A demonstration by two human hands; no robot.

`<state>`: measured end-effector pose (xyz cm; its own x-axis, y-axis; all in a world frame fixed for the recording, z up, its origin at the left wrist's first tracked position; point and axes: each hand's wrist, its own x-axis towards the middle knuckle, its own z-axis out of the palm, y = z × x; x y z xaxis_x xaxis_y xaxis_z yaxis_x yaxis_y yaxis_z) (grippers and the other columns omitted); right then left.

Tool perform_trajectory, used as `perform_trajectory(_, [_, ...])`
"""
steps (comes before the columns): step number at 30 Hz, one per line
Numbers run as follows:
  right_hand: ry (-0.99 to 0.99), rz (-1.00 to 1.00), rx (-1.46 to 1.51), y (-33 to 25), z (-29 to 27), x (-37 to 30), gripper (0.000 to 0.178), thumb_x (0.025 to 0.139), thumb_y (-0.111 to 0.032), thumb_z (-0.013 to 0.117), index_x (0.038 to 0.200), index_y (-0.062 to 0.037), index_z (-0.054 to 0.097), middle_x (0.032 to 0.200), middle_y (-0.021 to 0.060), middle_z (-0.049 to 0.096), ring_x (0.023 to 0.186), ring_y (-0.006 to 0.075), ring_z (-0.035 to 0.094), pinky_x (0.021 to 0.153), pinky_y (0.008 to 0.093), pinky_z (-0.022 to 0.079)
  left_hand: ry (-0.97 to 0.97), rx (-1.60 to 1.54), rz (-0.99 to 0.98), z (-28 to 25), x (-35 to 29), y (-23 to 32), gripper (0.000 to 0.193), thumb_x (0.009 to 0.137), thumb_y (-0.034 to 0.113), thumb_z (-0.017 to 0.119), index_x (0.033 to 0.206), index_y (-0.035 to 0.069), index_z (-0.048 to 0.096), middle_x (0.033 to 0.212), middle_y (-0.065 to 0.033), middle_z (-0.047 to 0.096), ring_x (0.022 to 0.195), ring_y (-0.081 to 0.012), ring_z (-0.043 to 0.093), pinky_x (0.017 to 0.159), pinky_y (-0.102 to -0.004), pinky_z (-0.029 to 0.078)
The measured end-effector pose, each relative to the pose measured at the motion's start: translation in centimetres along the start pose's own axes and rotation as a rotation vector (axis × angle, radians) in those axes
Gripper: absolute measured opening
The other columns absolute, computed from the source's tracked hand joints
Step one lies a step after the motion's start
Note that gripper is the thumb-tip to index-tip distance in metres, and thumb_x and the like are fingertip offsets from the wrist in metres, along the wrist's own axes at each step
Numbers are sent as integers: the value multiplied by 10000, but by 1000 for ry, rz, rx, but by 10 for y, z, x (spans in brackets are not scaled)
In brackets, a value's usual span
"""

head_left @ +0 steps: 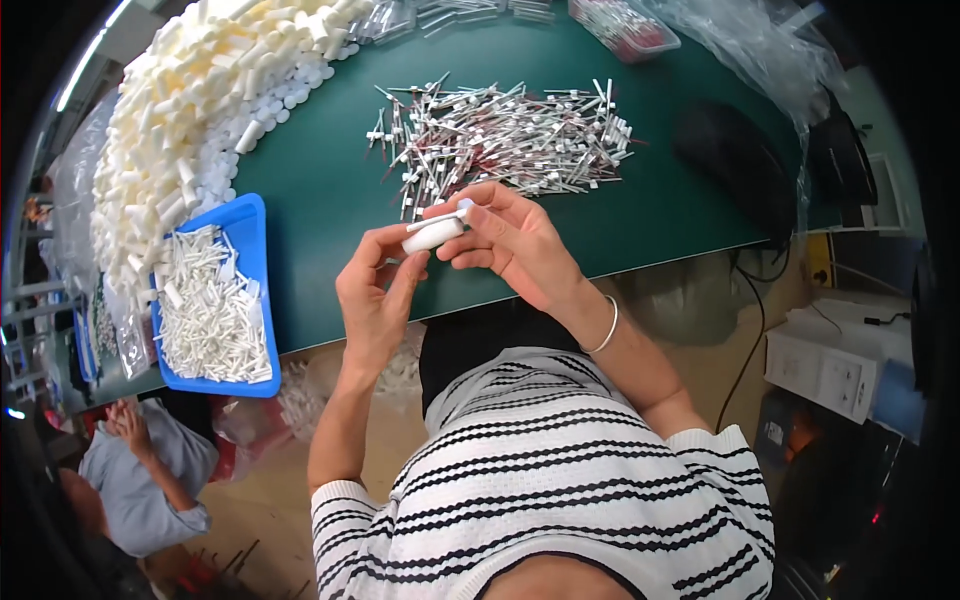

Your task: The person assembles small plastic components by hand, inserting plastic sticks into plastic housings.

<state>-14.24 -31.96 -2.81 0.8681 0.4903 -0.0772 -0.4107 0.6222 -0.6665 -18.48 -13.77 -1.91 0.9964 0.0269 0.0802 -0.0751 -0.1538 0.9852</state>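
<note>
My left hand (372,295) is closed around the end of a small white plastic tube (433,236), pinching it between thumb and fingertips. Just above that tube lies a thin white stick (430,221) with a small pale cap-like end. The thumb and fingers of my right hand (525,245) are closed on that capped end. Stick and tube run nearly side by side; whether they touch I cannot tell. Beyond my fingers spreads a pile of thin white sticks with small white blocks and dark red parts (510,135).
At the left, a blue tray (262,300) holds many short white tubes. Behind it rises a large heap of cream-white cylinders (170,130). A clear box of sticks (630,30) and plastic bags (750,45) sit at the far edge. Another person (150,470) sits at lower left.
</note>
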Motion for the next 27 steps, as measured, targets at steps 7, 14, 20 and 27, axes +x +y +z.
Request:
perform_trajectory(7, [-41, 13, 26, -4, -3, -13, 214, 983, -177, 519, 1124, -17, 541, 1174, 216, 607, 865, 199, 687, 730, 287, 590, -60, -164, -128, 4, -4, 8, 151, 919, 45, 588, 1049, -28, 604, 813, -69, 637, 665, -78, 587, 588, -216, 497])
perform_trajectory(14, [-16, -75, -74, -7, -2, -15, 205, 978, -163, 528, 1118, -13, 540, 1184, 224, 601, 846, 183, 688, 734, 289, 591, -43, -305, -194, 21, -6, 19, 226, 908, 24, 590, 1129, -23, 584, 832, -81, 641, 645, -79, 589, 564, -209, 506])
perform_trajectory(20, [19, 21, 76, -11, -11, -16, 209, 966, -143, 550, 1130, -13, 547, 1179, 210, 607, 900, 210, 681, 773, 301, 579, -18, 114, 66, 19, -4, 4, 197, 906, -18, 588, 1101, -16, 620, 903, -68, 682, 699, -73, 602, 612, -215, 500])
perform_trajectory(27, [-27, -25, -315, -16, -22, -8, 222, 916, -64, 611, 1113, 25, 559, 1094, 144, 641, 969, 202, 657, 806, 296, 556, -71, 16, -41, 13, 3, 8, 256, 921, 9, 581, 1175, -12, 605, 898, -67, 675, 751, -96, 629, 663, -223, 522])
